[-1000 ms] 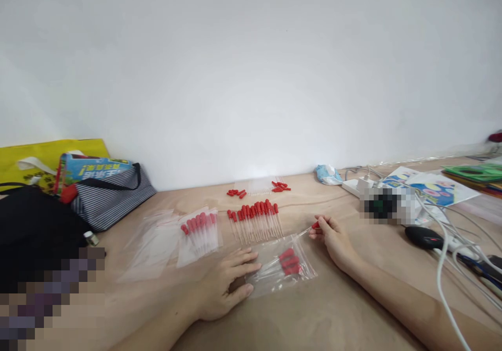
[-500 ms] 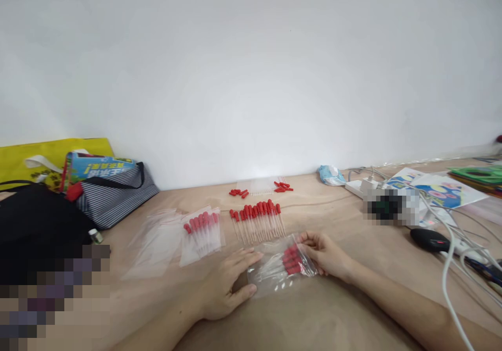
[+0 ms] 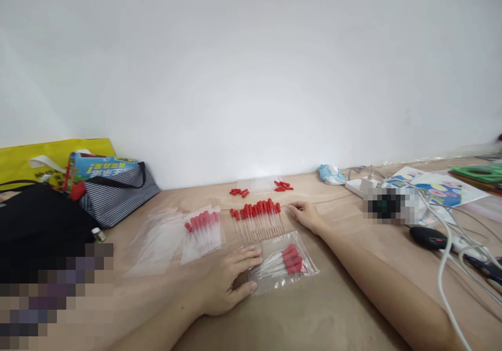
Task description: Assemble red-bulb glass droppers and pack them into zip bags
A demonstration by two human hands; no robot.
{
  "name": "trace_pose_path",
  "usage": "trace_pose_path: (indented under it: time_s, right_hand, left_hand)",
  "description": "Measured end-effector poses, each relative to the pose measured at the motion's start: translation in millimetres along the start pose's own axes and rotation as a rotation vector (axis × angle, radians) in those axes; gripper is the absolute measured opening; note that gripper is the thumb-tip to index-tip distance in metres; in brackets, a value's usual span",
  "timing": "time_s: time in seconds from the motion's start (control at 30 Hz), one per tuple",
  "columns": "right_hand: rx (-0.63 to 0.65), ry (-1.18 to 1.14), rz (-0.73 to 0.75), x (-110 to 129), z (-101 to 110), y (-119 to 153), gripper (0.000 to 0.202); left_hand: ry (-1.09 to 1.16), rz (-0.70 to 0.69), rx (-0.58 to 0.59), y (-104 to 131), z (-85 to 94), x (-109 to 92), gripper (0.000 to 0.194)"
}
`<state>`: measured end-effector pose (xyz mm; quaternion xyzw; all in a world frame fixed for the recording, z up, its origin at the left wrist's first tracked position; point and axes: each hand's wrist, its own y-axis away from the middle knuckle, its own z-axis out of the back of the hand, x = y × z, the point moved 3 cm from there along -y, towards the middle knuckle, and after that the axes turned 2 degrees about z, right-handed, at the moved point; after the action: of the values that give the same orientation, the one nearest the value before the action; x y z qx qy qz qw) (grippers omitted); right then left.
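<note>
A clear zip bag lies flat near the front, with several red-capped droppers inside. My left hand rests on the table with fingers apart, its fingertips at the bag's left edge. Behind the bag is a row of loose red-capped droppers. My right hand is just right of that row, fingers bent close together; whether it touches a dropper is unclear. Left of the row, another bag of droppers lies beside flat clear bags.
Loose red caps and clear tubes lie by the wall. A striped bag and black cloth are at left. On the right are white cables, a black mouse, papers and a blue packet.
My right hand has let go of the zip bag's right edge and moved back to the right end of the dropper row. The bag now lies flatter. My left hand has stayed in place.
</note>
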<state>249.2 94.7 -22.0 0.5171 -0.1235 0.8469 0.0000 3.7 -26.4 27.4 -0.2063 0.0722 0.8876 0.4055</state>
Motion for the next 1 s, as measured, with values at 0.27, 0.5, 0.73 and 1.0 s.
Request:
trace_pose_path:
  time_s: [0.27, 0.5, 0.73, 1.0]
  right_hand:
    - [-0.013, -0.005, -0.012, 4, -31, -35, 0.016]
    - [-0.126, -0.325, -0.051, -11, 2, -15, 0.027]
    - [-0.34, -0.613, -0.082, -34, 55, 47, 0.039]
    - [-0.316, -0.76, -0.115, -12, 48, 71, 0.038]
  left_hand:
    - [0.039, 0.014, -0.02, 0, 2.9, -5, 0.041]
    - [0.052, -0.007, -0.031, 1, 1.0, -2, 0.041]
    - [0.031, -0.002, -0.012, 0, 1.2, -2, 0.041]
    - [0.013, 0.016, -0.015, 1, 1.8, -3, 0.041]
